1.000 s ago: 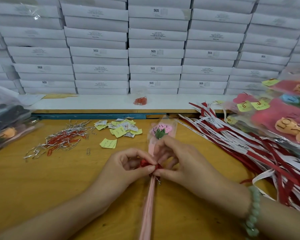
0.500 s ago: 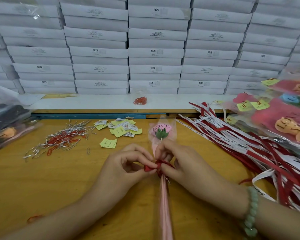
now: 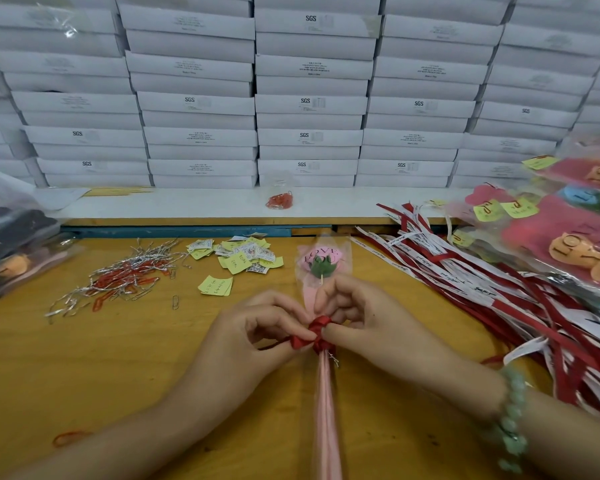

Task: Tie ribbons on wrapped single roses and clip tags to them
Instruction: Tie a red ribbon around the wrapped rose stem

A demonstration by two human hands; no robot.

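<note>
Near-centre on the desk (image 3: 84, 358) we have the wrapped rose (image 3: 321, 263) lying lengthwise: bloom at the far end with "LOVE" lettering, pink sleeve running back to the near edge. Red ribbon (image 3: 317, 336) is bunched round the sleeve just below the bloom.

Left grip (image 3: 253, 337): thumb and forefinger pinch a ribbon loop on the left side of the knot. Right grip (image 3: 368, 320): fingers curled, tips pinching the ribbon's upper loop from the right. Green bead bracelet (image 3: 511, 420) on the right wrist. Short silver wire end (image 3: 333, 359) sticks out just under the ribbon.

Left of the bloom: yellow tags (image 3: 238, 261) in a loose scatter. Further left, a tangle of silver ties and red paper clips (image 3: 125, 275). One loose clip (image 3: 175, 301) lies between that tangle and our left grip.

Right side: heap of red and white ribbons (image 3: 499, 289), with bagged roses (image 3: 568, 244) lying over its far right part.

Far back: white shelf (image 3: 187, 206) carrying a small bag of red clips (image 3: 279, 200), stacked white boxes (image 3: 309, 105) behind it.

We can't tell whether the knot is complete.
</note>
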